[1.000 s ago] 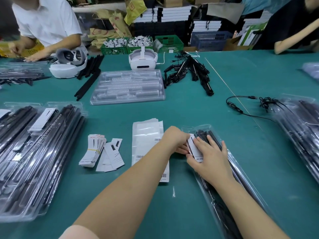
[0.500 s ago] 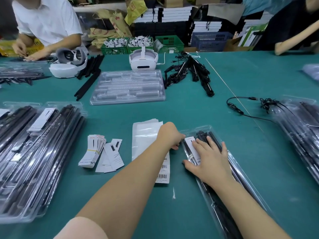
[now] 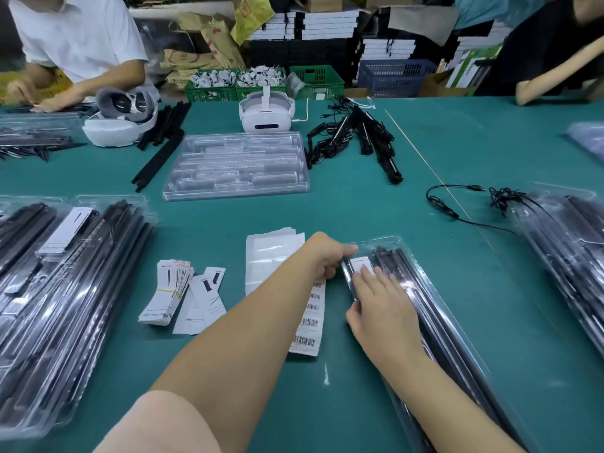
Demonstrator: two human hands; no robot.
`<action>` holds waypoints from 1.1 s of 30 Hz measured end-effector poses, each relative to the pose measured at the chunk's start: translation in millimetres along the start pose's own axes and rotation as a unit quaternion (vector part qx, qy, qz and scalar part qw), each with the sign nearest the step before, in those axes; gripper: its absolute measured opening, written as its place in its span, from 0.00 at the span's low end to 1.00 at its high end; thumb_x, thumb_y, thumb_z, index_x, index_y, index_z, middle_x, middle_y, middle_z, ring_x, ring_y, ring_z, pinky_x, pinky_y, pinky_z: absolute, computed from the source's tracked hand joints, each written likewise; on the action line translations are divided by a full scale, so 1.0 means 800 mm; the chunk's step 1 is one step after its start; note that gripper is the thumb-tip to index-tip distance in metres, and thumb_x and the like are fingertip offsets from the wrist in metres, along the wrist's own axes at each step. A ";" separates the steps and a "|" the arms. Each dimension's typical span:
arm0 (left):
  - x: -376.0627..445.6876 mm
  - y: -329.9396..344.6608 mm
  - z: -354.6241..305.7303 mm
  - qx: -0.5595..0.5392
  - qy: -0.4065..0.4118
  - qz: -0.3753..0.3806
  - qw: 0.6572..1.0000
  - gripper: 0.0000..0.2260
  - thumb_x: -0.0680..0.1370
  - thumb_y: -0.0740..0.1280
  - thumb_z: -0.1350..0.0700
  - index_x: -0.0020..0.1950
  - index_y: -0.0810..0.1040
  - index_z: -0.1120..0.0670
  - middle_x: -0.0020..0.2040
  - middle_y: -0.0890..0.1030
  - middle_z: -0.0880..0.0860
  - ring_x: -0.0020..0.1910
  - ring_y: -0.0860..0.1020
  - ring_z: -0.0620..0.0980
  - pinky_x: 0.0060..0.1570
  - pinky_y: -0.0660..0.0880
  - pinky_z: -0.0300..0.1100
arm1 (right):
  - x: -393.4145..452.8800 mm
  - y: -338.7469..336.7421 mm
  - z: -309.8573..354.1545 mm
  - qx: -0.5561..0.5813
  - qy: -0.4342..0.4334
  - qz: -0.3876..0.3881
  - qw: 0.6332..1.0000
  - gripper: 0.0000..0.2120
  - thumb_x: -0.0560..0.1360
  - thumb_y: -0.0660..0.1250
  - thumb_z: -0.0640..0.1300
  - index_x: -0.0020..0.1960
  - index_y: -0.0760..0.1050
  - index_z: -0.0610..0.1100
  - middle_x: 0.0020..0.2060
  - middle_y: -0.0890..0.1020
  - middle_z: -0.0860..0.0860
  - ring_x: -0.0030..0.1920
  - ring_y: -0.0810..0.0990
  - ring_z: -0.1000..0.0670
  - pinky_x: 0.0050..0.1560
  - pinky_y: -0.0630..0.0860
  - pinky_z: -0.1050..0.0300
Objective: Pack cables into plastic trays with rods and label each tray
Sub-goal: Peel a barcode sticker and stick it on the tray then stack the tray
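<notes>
The clear plastic tray (image 3: pixel 434 308), packed with black rods, lies on the green desk (image 3: pixel 376 207) in front of the person. It looks light, thin-walled, flexible and slick, so it is best steadied at its rim or pressed flat. The right hand (image 3: pixel 380 308) lies with straight fingers pressing the white label (image 3: pixel 361 264) onto the lid. The left hand (image 3: pixel 327 256) is curled at the tray's near-left corner, apparently gripping its edge.
</notes>
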State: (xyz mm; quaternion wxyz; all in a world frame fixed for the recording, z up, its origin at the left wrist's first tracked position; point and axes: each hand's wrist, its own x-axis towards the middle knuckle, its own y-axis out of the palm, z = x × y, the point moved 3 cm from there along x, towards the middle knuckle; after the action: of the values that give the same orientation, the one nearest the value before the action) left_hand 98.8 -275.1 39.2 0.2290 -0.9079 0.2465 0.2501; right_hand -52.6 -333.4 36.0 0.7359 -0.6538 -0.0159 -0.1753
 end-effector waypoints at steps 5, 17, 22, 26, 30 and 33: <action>-0.001 0.000 -0.007 -0.065 -0.004 0.034 0.997 0.18 0.76 0.75 0.55 0.35 0.66 0.52 0.29 0.60 0.50 0.25 0.55 0.48 0.24 0.56 0.36 | -0.001 -0.013 0.008 0.015 -0.045 -0.084 0.995 0.24 0.63 0.74 0.32 0.59 0.80 0.35 0.58 0.83 0.43 0.60 0.80 0.35 0.60 0.78 0.41; -0.006 -0.019 -0.009 -0.075 -0.016 -0.025 0.997 0.14 0.77 0.73 0.58 0.37 0.71 0.57 0.27 0.69 0.52 0.18 0.62 0.46 0.21 0.61 0.32 | 0.004 -0.022 0.032 -0.024 -0.063 -0.006 0.998 0.25 0.71 0.70 0.36 0.68 0.75 0.38 0.66 0.78 0.44 0.69 0.73 0.39 0.72 0.68 0.43; -0.008 -0.025 -0.016 -0.049 0.016 -0.048 0.997 0.13 0.77 0.72 0.59 0.39 0.69 0.56 0.29 0.66 0.53 0.22 0.60 0.48 0.22 0.59 0.30 | 0.000 -0.024 0.039 -0.087 0.012 0.071 0.994 0.36 0.73 0.67 0.45 0.78 0.57 0.42 0.78 0.59 0.42 0.78 0.53 0.36 0.76 0.49 0.33; -0.017 -0.029 -0.021 -0.014 0.044 -0.081 0.996 0.13 0.76 0.70 0.60 0.38 0.67 0.56 0.31 0.64 0.53 0.26 0.60 0.51 0.22 0.59 0.33 | 0.003 -0.023 0.039 -0.105 0.055 0.110 0.987 0.40 0.78 0.62 0.45 0.80 0.40 0.45 0.80 0.47 0.46 0.79 0.44 0.37 0.74 0.47 0.28; -0.023 -0.032 -0.017 -0.025 0.045 -0.121 0.991 0.12 0.75 0.68 0.62 0.37 0.66 0.57 0.32 0.64 0.54 0.29 0.60 0.52 0.26 0.59 0.37 | 0.008 -0.028 0.044 -0.091 0.059 0.120 0.987 0.39 0.78 0.62 0.43 0.80 0.41 0.48 0.80 0.49 0.47 0.79 0.49 0.38 0.73 0.52 0.29; -0.030 -0.035 -0.016 -0.041 0.043 -0.121 0.991 0.13 0.75 0.70 0.61 0.36 0.66 0.57 0.32 0.64 0.53 0.28 0.61 0.51 0.25 0.60 0.36 | 0.009 -0.031 0.045 -0.091 0.056 0.134 0.985 0.41 0.79 0.64 0.44 0.80 0.39 0.48 0.80 0.52 0.45 0.78 0.55 0.36 0.72 0.60 0.33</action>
State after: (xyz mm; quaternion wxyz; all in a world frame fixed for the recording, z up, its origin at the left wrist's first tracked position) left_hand 101.0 -252.3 70.8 0.2092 -0.9496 0.1338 0.1911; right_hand -45.2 -302.2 66.9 0.6900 -0.7035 0.1289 -0.1117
